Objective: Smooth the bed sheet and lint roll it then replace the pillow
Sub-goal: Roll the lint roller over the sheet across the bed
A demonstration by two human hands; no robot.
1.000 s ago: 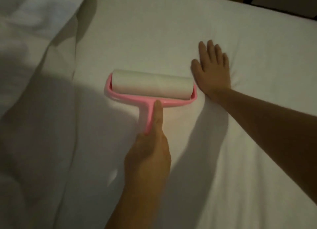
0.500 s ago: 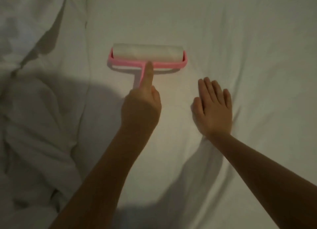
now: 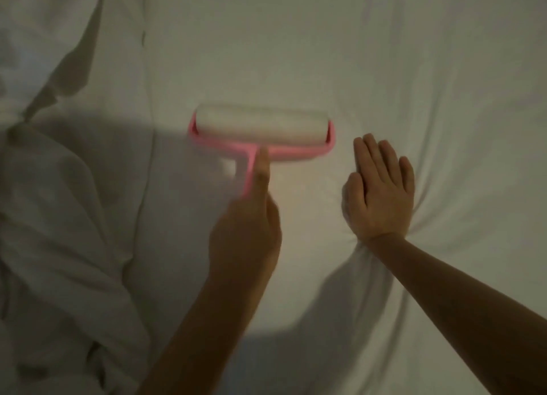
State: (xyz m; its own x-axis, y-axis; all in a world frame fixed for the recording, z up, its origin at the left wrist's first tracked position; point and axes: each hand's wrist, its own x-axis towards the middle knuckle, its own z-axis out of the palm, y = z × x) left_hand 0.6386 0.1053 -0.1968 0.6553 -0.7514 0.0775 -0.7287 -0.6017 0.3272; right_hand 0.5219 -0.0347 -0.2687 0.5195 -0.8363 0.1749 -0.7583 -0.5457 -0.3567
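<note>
While the left hand (image 3: 245, 231) grips the lint roller (image 3: 262, 134) and the right hand (image 3: 380, 193) presses flat beside it, the bed sheet (image 3: 325, 54) could bunch under that palm.

We see a dim, warm-toned view with a soft pool of light on the bed sheet (image 3: 296, 54) at centre, fading toward every edge. A broad shadow covers the near left, its edge crossing the rumpled duvet (image 3: 59, 217). Each forearm casts a soft shadow on the sheet. The lint roller (image 3: 260, 129) and left hand (image 3: 245, 231) are smeared by motion blur; the right hand (image 3: 380, 193) is sharper. Grain softens everything.
</note>
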